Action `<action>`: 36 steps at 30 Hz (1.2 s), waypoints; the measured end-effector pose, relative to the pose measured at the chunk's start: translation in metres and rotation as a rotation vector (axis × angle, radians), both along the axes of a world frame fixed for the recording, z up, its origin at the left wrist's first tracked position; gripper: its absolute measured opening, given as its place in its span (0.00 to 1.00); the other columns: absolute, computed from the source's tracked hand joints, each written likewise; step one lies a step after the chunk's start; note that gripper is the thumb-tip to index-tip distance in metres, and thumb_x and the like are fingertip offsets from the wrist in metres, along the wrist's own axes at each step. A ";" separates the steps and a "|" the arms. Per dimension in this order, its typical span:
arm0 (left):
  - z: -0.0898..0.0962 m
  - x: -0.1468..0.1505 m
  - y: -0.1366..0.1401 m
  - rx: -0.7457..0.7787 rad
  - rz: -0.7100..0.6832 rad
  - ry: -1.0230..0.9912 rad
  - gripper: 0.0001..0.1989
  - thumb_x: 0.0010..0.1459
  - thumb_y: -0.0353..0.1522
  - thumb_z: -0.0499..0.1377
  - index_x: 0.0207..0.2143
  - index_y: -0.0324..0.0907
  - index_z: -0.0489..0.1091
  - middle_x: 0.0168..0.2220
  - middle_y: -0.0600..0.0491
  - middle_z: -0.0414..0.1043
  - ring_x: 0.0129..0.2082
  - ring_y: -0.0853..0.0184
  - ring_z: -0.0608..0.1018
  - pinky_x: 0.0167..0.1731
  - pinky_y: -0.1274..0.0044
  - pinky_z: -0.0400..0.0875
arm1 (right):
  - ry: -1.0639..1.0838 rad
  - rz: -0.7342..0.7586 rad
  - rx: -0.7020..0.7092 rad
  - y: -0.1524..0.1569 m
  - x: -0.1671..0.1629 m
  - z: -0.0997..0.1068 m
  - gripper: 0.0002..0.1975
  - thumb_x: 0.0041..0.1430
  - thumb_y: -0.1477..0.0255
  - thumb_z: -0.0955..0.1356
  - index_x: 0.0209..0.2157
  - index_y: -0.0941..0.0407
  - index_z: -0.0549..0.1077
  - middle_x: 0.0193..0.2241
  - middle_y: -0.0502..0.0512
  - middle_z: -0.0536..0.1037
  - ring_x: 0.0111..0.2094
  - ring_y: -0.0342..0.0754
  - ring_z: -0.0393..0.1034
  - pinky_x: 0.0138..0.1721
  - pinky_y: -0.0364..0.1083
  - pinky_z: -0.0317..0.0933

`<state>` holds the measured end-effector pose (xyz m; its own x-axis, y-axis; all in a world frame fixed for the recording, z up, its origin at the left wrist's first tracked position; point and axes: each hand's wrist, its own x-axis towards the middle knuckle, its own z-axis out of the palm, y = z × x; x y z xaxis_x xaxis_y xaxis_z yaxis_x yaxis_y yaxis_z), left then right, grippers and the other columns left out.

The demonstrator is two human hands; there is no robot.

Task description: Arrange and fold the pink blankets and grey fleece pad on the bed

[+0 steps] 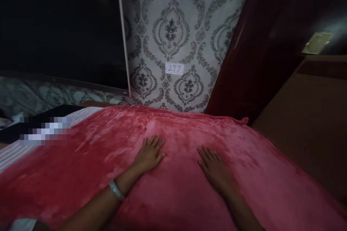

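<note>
A red, plush blanket [173,195] lies spread over a wide flat surface in front of me. My left hand [148,154] rests palm down on it, fingers spread, with a pale bangle [116,190] on the wrist. To the right, my right hand [213,166] also lies flat on the fabric, its fingers stretched out. Neither hand holds anything. Darker and lighter patches in the pile show across the blanket, and its far edge is slightly rumpled.
Behind the blanket stands a wall with patterned wallpaper [170,29] and a paper label [174,68] reading 277. A large dark screen [59,29] is at left, above a striped cloth [84,113]. A dark red door frame [244,54] rises at right.
</note>
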<state>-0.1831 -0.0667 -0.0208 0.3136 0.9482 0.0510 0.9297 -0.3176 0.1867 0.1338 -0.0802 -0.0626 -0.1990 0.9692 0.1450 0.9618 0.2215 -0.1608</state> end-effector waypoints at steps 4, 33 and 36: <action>-0.003 -0.010 0.001 0.000 -0.001 -0.061 0.33 0.67 0.46 0.48 0.70 0.43 0.55 0.72 0.40 0.49 0.73 0.49 0.51 0.69 0.50 0.45 | 0.017 0.016 0.028 0.003 0.003 -0.009 0.30 0.69 0.60 0.55 0.68 0.51 0.62 0.69 0.56 0.59 0.70 0.58 0.52 0.69 0.65 0.46; 0.042 -0.308 0.057 0.176 0.818 0.047 0.21 0.60 0.31 0.52 0.52 0.35 0.75 0.52 0.36 0.76 0.54 0.51 0.76 0.53 0.66 0.71 | 0.439 0.325 0.149 0.095 -0.114 0.000 0.22 0.64 0.65 0.59 0.42 0.58 0.81 0.39 0.64 0.82 0.42 0.55 0.77 0.48 0.54 0.69; 0.043 -0.325 0.076 0.144 0.883 0.057 0.24 0.59 0.33 0.53 0.56 0.35 0.73 0.52 0.35 0.76 0.54 0.49 0.77 0.50 0.67 0.72 | 0.493 0.307 0.174 0.097 -0.111 -0.011 0.21 0.64 0.64 0.59 0.41 0.58 0.81 0.38 0.63 0.82 0.41 0.56 0.76 0.46 0.54 0.69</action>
